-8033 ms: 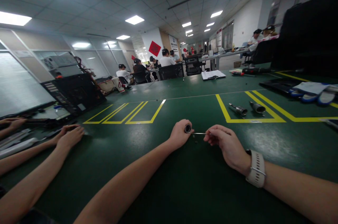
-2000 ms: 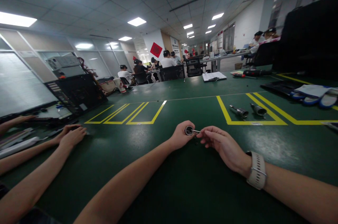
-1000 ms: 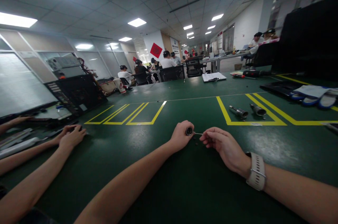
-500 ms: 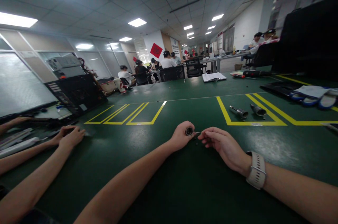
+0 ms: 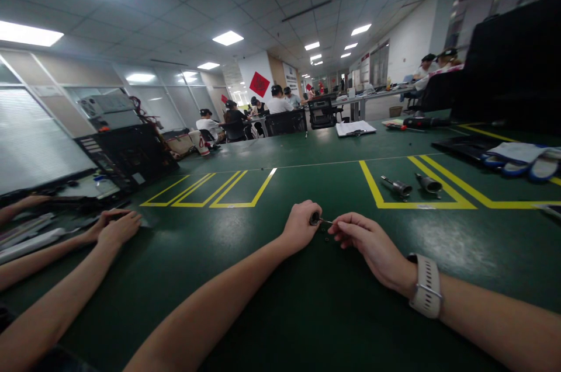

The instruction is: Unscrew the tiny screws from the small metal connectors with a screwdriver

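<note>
My left hand is closed around a cup-shaped metal part that looks like a hole saw, its round open end facing me. My right hand, wearing a pale watch, pinches a thin metal rod between thumb and fingers. The rod reaches across to the hole saw's side; the exact point of contact is too small to tell. Below the hands lies a tiny ring-like piece on the green table. Two similar hole saws with shanks lie inside a yellow-taped area at right.
On the green tabletop, yellow tape marks form several areas. A co-worker's hands are at left near tools. Gloves lie at right; papers and a power tool are farther back. A computer case stands back left.
The hole saw has turned slightly in my left hand, and its open end faces a bit more to the right. The rod has shifted slightly with it. My right hand has barely moved.
</note>
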`<state>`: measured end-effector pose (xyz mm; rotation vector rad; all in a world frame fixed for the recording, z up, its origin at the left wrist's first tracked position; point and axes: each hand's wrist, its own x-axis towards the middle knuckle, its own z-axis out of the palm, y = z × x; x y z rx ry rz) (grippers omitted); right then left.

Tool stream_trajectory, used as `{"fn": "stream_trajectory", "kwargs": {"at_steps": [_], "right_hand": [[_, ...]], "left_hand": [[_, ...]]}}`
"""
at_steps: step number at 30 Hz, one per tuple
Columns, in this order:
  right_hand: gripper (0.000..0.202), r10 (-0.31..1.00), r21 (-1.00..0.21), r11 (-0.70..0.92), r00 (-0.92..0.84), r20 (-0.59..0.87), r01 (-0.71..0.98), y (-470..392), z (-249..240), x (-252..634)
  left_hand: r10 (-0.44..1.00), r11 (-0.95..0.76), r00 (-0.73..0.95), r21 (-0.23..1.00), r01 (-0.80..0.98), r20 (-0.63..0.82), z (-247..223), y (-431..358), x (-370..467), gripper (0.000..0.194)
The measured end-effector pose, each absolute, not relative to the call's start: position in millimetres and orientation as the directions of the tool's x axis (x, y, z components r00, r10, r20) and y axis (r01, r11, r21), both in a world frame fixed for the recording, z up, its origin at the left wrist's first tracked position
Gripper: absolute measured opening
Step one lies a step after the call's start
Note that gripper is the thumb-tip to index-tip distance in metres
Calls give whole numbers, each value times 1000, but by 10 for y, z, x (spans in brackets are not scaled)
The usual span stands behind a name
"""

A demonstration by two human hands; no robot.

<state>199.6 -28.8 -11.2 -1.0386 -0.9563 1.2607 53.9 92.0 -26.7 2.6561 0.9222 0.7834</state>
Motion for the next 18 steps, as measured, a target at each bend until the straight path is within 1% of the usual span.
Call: {"fn": "stream_trajectory", "kwargs": {"at_steps": [2, 5, 9, 15, 18], "right_hand": [[14, 997, -962, 16, 73, -4, -272, -277, -117, 2000], [14, 997, -945, -5, 72, -30, -328, -256, -126, 2017], [13, 998, -911, -16, 52, -41, -411, -221, -171, 2049], [13, 998, -895, -39, 31, -58, -445, -190, -196, 2068], [13, 998, -888, -40, 29, -60, -458, -194, -182, 2065]], "left_hand": [[608, -794, 681, 337, 507, 408, -255, 905, 538, 7], [577, -815, 707, 342, 467, 410, -254, 906, 538, 7], [567, -810, 708, 438, 390, 420, -276, 945, 536, 10], [590, -752, 682, 600, 271, 432, -299, 971, 531, 16], [613, -718, 666, 652, 244, 426, -298, 961, 534, 18]]}}
